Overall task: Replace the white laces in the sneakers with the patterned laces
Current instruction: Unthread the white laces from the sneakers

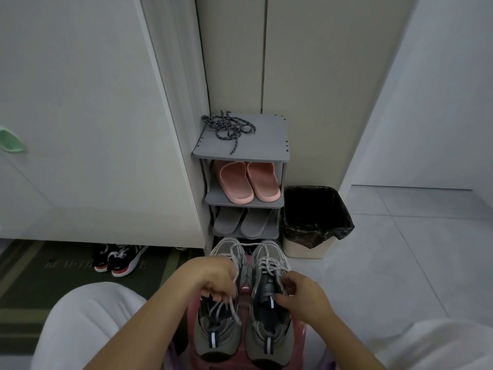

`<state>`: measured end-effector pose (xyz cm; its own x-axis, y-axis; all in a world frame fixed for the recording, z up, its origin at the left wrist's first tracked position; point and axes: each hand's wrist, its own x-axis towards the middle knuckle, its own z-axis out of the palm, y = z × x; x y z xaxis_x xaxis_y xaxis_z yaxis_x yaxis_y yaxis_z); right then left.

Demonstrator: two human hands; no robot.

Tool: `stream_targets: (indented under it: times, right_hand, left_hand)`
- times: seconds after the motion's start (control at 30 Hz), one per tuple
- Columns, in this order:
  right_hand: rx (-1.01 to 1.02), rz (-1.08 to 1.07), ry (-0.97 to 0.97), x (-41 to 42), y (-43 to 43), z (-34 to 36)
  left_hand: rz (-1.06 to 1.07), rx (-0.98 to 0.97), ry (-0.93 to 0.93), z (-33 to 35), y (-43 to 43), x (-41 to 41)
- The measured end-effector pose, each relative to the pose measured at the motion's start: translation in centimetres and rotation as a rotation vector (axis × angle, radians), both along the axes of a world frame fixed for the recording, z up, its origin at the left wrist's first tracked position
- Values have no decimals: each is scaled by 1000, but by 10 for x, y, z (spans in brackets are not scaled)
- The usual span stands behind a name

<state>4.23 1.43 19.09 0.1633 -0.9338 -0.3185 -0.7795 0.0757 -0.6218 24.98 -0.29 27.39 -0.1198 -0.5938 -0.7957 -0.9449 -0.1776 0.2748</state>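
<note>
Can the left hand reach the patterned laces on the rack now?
Probably yes: the patterned laces lie uncovered on top of the shoe rack, just beyond the sneakers, though the left hand must first drop the white lace it grips.

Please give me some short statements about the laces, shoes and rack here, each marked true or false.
The patterned laces lie on top of the grey rack. True.
The pink slippers stand on the floor. False: they are on a rack shelf.
The left hand grips a white lace. True.
The bin stands left of the rack. False: it stands to its right.
The sneakers already carry patterned laces. False: theirs are white.
</note>
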Motion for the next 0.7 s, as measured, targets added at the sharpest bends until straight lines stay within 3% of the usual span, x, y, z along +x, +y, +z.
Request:
stream_targets:
  times: [0.13, 0.23, 0.33, 0.4, 0.5, 0.7]
  right_hand:
    - [-32, -111, -77, -7, -15, 7]
    - [-93, -120, -21, -7, -25, 6]
    - [-75, 12, 51, -2, -29, 0]
    - [-98, 30, 79, 2, -29, 0]
    - [-83, 37, 92, 6, -30, 5]
    - [-117, 31, 88, 4, -31, 5]
  left_hand:
    - [-147, 96, -90, 5, 14, -9]
    - [-57, -215, -154, -3, 14, -14]
    - [37, -567, 3, -16, 12, -25]
    - [-38, -666, 100, -26, 9, -35]
    - [-153, -714, 100, -41, 0, -47]
    - [-239, -630, -159, -50, -10, -54]
